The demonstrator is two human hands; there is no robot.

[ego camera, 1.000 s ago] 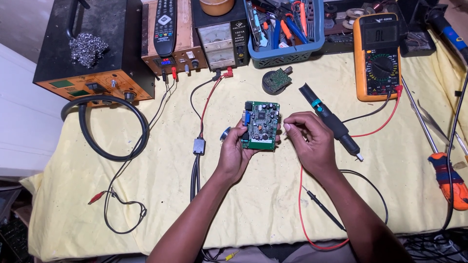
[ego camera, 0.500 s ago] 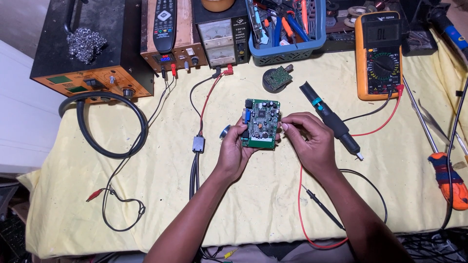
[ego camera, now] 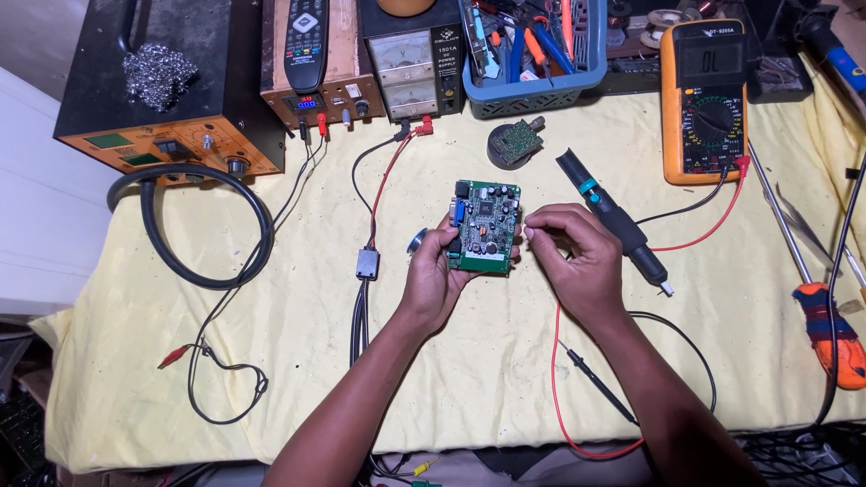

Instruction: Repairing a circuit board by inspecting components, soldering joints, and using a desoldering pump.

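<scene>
Gripping flat green circuit board (ego camera: 484, 227), left hand (ego camera: 433, 275) closed underneath, right hand (ego camera: 577, 257) pinching its edge

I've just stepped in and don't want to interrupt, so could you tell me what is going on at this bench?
A person holds a small green circuit board up over the yellow cloth. The left hand grips its left edge, while the right hand pinches at its right edge with the fingertips. A black soldering iron lies just beyond the right hand, an orange multimeter sits farther back, and its black probe rests near the right forearm.
</scene>
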